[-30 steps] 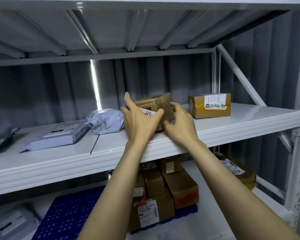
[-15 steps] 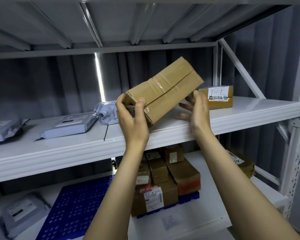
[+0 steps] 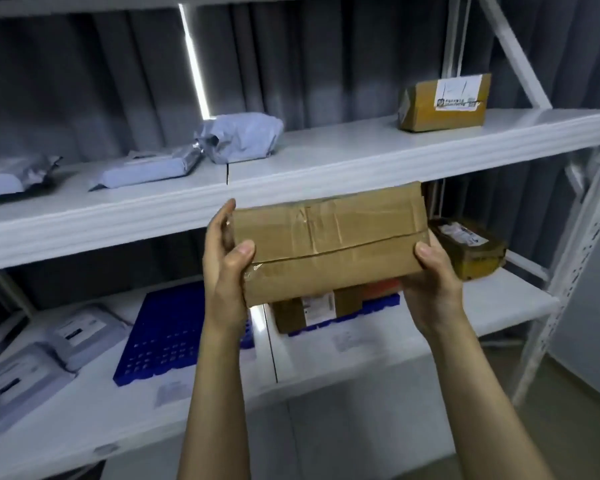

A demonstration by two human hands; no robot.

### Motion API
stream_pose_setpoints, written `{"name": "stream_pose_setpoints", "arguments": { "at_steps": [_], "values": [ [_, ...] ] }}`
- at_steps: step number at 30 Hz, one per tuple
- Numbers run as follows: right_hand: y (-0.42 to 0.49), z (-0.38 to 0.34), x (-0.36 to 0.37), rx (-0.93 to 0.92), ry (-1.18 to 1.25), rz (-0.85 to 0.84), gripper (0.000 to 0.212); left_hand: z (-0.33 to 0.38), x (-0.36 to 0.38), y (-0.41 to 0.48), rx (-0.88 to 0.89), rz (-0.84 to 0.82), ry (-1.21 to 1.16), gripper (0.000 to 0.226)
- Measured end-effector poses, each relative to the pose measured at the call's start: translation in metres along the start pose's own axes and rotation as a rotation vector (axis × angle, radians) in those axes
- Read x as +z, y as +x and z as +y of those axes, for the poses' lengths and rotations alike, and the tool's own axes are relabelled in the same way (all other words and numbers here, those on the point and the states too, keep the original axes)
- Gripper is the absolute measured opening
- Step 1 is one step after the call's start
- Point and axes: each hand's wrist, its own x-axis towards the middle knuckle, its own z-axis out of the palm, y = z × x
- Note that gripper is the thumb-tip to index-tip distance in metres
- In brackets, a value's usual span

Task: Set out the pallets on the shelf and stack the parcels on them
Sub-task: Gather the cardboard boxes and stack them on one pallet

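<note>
While both hands hold it up in front of the shelves, the taped box [image 3: 329, 244] lies about level, nearer than the upper shelf [image 3: 326, 157] and above the lower shelf [image 3: 361, 355]. The left hand [image 3: 226, 271] clasps its left end, thumb pressed on the near face, fingers curled round behind. The right hand [image 3: 433, 282] grips the right end with its thumb on the near face; its other fingers are hidden. Below, a bare blue pallet [image 3: 174, 334] lies left of a second pallet [image 3: 381, 304] bearing boxes [image 3: 302, 311]. Grey bags [image 3: 239, 136] and a labelled box [image 3: 444, 102] sit on the upper shelf.
</note>
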Motion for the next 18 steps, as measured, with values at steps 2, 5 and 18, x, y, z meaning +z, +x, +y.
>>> {"name": "stream_pose_setpoints", "arguments": {
  "at_steps": [2,5,18],
  "values": [
    [-0.020,0.016,-0.006,0.086,-0.026,-0.004,0.065,-0.015,-0.009,-0.023,-0.093,-0.005,0.011,0.086],
    [-0.039,0.030,-0.015,0.218,-0.045,-0.017,0.065,-0.030,-0.023,-0.046,-0.204,-0.080,0.058,0.089],
    [-0.057,0.045,-0.016,0.443,-0.073,0.124,0.044,-0.046,-0.057,-0.077,-0.326,-0.370,0.293,0.108]
  ]
}}
